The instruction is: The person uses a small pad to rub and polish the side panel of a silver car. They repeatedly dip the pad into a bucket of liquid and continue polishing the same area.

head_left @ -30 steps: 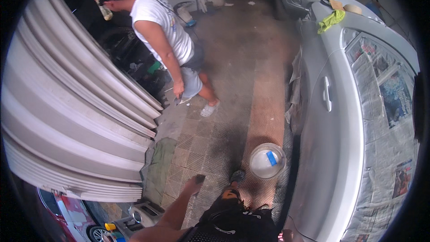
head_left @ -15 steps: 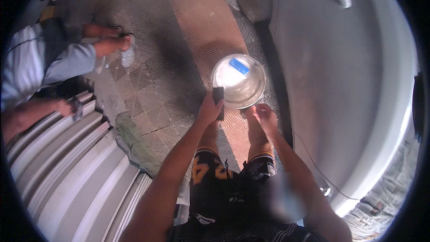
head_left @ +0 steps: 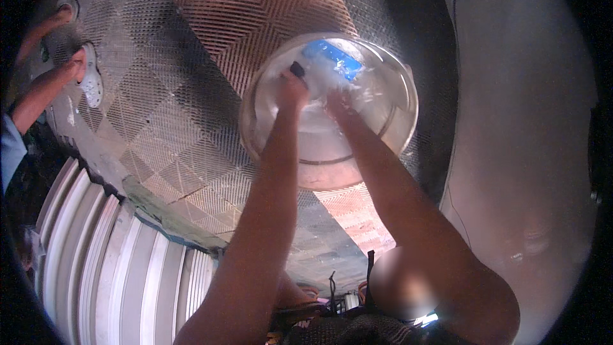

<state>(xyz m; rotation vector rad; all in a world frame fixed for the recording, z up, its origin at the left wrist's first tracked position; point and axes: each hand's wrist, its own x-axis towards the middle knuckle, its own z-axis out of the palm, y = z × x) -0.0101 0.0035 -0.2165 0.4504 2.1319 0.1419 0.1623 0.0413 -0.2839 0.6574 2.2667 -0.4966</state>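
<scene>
From the head, the blue block (head_left: 337, 59) lies in the round tub (head_left: 397, 105) beyond both hands, long axis slanting down rightward, nearer the right hand (head_left: 337, 99), whose grip I cannot tell through splashing water; the left hand (head_left: 292, 92) has its grip closed on a dark block (head_left: 297, 69).

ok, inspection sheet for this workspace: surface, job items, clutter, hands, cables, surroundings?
Surface: patterned floor tiles, grey with an orange-brown strip.
Job items: round tub of splashing water; blue rectangular block in it.
Clutter: green fabric beside ribbed panels.
Hands: left hand gripping dark block; right hand in the tub, blurred, grip unclear.
Cables: thin dark line by silver car body, possibly a cable.
Surroundings: another person's pale clogs, left.
</scene>
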